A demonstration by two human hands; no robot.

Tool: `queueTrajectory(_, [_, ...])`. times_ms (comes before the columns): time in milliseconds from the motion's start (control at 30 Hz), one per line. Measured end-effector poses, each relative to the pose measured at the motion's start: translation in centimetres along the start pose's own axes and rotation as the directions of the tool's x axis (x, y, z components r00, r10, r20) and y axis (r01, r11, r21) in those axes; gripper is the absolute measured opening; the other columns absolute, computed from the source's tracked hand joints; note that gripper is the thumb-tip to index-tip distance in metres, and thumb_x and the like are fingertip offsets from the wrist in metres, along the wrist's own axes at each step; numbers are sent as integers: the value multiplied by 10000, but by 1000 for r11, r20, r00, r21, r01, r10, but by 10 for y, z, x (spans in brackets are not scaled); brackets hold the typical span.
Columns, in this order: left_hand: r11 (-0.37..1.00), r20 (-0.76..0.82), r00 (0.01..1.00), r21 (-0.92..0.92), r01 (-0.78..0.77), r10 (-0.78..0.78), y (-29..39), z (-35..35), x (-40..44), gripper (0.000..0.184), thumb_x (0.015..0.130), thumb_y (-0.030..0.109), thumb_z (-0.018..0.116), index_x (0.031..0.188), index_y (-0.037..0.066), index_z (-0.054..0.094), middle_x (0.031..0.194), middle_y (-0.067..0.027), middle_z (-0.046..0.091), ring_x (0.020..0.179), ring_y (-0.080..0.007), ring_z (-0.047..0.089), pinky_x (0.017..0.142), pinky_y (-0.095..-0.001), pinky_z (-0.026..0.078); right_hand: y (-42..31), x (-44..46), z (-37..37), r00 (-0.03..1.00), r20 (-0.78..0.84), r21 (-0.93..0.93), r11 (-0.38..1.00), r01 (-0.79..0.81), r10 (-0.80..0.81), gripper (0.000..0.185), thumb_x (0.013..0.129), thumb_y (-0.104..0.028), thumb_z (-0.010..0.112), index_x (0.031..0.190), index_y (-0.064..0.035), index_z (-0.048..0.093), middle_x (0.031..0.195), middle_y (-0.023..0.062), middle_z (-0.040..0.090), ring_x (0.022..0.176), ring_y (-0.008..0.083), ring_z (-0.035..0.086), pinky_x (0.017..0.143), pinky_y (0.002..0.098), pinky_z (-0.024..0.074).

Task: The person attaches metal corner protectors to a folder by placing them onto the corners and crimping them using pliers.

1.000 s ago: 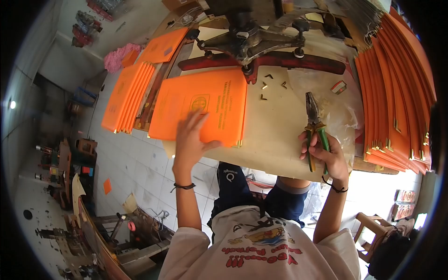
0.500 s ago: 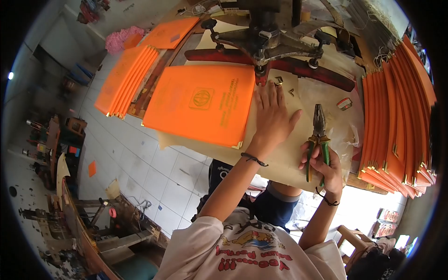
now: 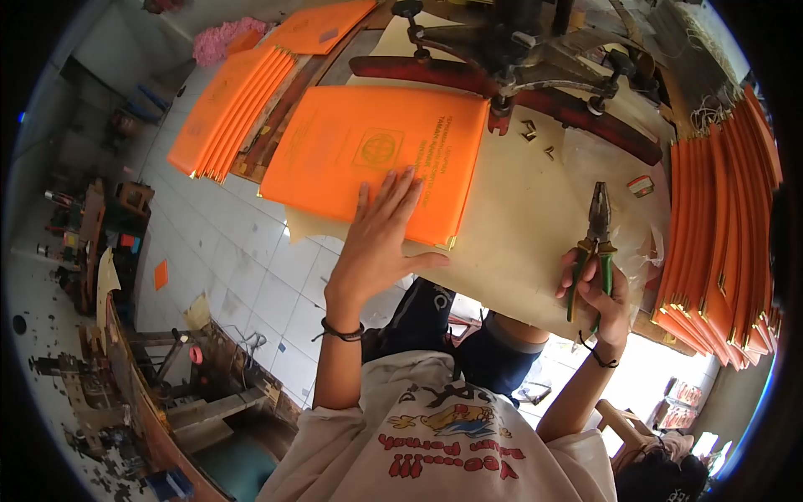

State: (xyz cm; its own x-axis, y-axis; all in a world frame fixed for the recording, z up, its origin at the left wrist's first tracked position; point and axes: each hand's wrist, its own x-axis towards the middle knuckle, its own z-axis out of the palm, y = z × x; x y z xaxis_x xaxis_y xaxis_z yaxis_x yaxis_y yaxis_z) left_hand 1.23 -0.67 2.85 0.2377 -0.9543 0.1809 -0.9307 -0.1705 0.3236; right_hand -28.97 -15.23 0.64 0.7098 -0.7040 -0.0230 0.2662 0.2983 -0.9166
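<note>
Nearest: one white short-sleeved shirt (image 3: 452, 435), printed with a cartoon figure and red lettering, worn by the person seated at the worktop (image 3: 661, 333). Two hands, each with a dark cord at the wrist. Left hand (image 3: 376, 247): palm down across the near edge of an orange folder (image 3: 335, 151), its four fingers extended over the cover, lightly parted, thumb spread wide to the right, grasping nothing. Right hand (image 3: 604, 293): fingers curled round the green handles of one pair of pliers (image 3: 596, 244), metal nose pointing away from the body. The folder lies flat and closed left of centre, printed emblem and lettering on its cover, brass-coloured caps at both near corners. Beneath and right of it, one cream sheet (image 3: 519, 217). Right of the pliers, clear plastic film (image 3: 631, 234) and a small red, white and green item (image 3: 641, 186). Beyond the folder's right edge, a few loose brass corner pieces (image 3: 529, 130). At the far right, a thick row of orange folders (image 3: 703, 234); at the left, a smaller overlapping stack (image 3: 226, 117). Farther back, a dark metal press (image 3: 502, 58) with a long red bar (image 3: 418, 73); far left, one pink bundle (image 3: 226, 40).
</note>
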Motion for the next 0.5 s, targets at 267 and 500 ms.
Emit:
queueTrajectory(267, [996,-160,983,17,-84,86,-20,14,-3,890,726,559,735,1401,40,477,1480,-130,438,1394,-310,359,1146,-523,208,2,4,2,1000,-4,34,999,11,-11,120,860,-1,549,968,-2,496,1189,231,510,913,254,588,774,405,536])
queueTrajectory(500, [993,-286,951,62,-103,117,-27,27,-4,846,728,590,705,1369,69,523,1443,-93,492,1360,-283,416,1136,-539,222,1,4,6,998,-33,-47,998,46,-48,98,877,-9,525,968,-15,487,1187,215,510,910,237,582,761,411,534])
